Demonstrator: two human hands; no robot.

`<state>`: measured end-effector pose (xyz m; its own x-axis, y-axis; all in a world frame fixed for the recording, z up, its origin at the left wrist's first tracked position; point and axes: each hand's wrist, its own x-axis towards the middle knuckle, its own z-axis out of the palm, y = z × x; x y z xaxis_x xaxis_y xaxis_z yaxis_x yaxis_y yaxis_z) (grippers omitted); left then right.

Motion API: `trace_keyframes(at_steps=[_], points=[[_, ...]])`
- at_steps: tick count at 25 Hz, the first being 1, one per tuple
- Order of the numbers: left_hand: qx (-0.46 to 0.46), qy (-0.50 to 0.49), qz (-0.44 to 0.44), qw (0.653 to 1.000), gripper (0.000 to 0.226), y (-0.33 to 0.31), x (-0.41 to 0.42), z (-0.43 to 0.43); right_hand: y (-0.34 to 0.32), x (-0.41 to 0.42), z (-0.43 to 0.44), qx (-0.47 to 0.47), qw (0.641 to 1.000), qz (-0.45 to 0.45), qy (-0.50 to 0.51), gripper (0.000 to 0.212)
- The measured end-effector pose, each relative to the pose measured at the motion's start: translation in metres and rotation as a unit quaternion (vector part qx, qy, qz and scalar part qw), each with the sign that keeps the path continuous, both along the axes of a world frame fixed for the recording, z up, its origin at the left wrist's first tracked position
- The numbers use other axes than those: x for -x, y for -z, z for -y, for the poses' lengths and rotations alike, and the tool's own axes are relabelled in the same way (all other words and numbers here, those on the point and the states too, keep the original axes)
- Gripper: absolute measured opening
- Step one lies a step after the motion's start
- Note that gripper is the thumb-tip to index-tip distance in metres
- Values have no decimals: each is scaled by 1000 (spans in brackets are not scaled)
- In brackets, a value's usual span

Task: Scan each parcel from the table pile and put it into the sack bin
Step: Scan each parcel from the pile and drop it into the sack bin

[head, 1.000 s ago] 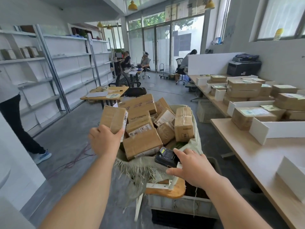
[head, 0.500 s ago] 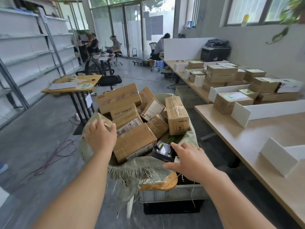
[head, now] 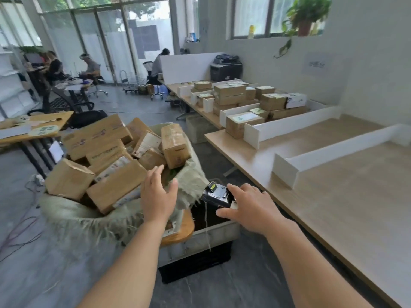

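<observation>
Scanner (head: 216,194) sits gripped in right hand (head: 249,205); left hand (head: 159,194) hovers open-fingered, empty, above sack bin (head: 73,216).

A black printer (head: 226,71) was seen at upper centre, a potted plant (head: 304,16) at upper right, seated people (head: 90,66) at upper left, and an office chair (head: 86,117) at left.

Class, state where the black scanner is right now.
Head view, lower centre-right: the black scanner is held by the right hand, between the sack bin and the wooden table.
</observation>
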<state>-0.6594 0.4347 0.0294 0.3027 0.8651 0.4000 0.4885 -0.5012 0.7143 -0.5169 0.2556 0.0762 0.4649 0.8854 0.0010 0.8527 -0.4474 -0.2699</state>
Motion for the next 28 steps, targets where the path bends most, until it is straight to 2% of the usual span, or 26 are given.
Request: trace_keyframes(at_steps=[3,6,9,15,25,28], points=[[13,61,13,998,52,5,-41,71,1,-16,72,-10,998,-9,62,84],[36,134,16,990,56,12,-80,139,5,-32,149,-15,991,-4,130,78],[42,202,8,978,64,16,-118,209,7,-45,231,-16,980,0,198,68],[29,320,-9,947,69,15,-178,335,7,-53,366,-21,951,4,308,64],[-9,470,-63,880,60,31,-265,475,23,-78,499,-33,888,-22,458,66],[21,501,-54,864,62,38,-305,514,27,-100,533,-25,871,-28,490,67]])
